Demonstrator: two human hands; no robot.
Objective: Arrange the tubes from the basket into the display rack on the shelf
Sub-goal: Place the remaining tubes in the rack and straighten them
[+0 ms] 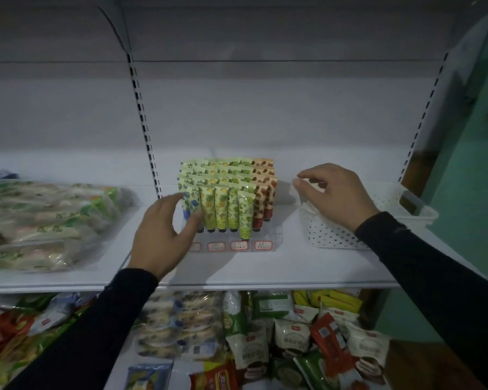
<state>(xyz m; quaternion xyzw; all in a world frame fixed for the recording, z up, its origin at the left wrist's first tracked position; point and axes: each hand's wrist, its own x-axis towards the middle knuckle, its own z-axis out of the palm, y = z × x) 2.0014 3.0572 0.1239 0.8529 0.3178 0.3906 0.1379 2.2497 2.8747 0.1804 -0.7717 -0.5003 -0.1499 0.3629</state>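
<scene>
**Both hands at the shelf, rack full of tubes**

You face a white shelf (265, 266) with a slotted back panel. On its left side lies a big clear bag of wrapped snacks (48, 223). Below the shelf, the lower level holds a jumble of packets (279, 339) in green, red, white and yellow.

At the right end of the shelf sits the white perforated basket (347, 235). You cannot tell from here whether any tubes lie inside it, since your hand and wrist cover most of the opening.

In the middle of the shelf stands the clear display rack (273, 235), with small price labels along its front edge. The tubes (228, 192) stand upright in it, caps down, in stepped rows: blue-printed ones at the left, then yellow, green, and red-brown at the right. One green tube (245, 218) in the front row sits lower and further forward than its neighbours.

Your left hand (164, 235) is at the rack's left front corner, fingers relaxed and spread, the fingertips touching or just beside the blue-printed tubes; it grips nothing.

Your right hand (335, 192) hovers over the basket's near-left corner with fingers loosely curled downward. It appears to hold nothing, though the fingertips are blurred.
</scene>
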